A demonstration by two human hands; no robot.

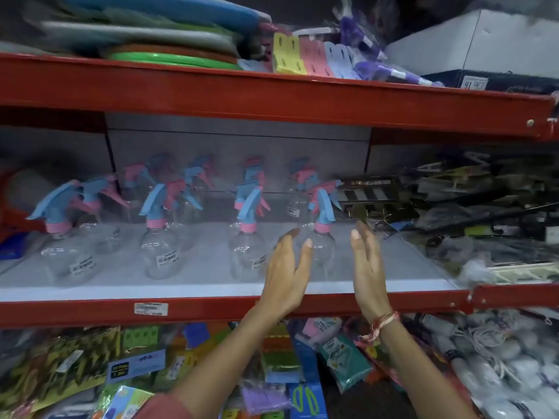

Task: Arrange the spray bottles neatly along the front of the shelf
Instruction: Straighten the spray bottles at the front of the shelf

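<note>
Bottle (323, 246) upright, nozzle facing left

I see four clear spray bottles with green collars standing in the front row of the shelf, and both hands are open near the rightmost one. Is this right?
Not quite: the head view shows the collars are pink, not green. The rest holds: four clear spray bottles stand in the front row of the shelf, and the left hand and right hand are open near the rightmost one.

Four clear spray bottles (163, 252) upright along the front of the grey shelf (378, 267), more behind. Left hand (286, 276) and right hand (367, 267) spread, flanking the rightmost bottle (323, 237). Left fingertips (308, 244) at its side, right hand apart.
</note>
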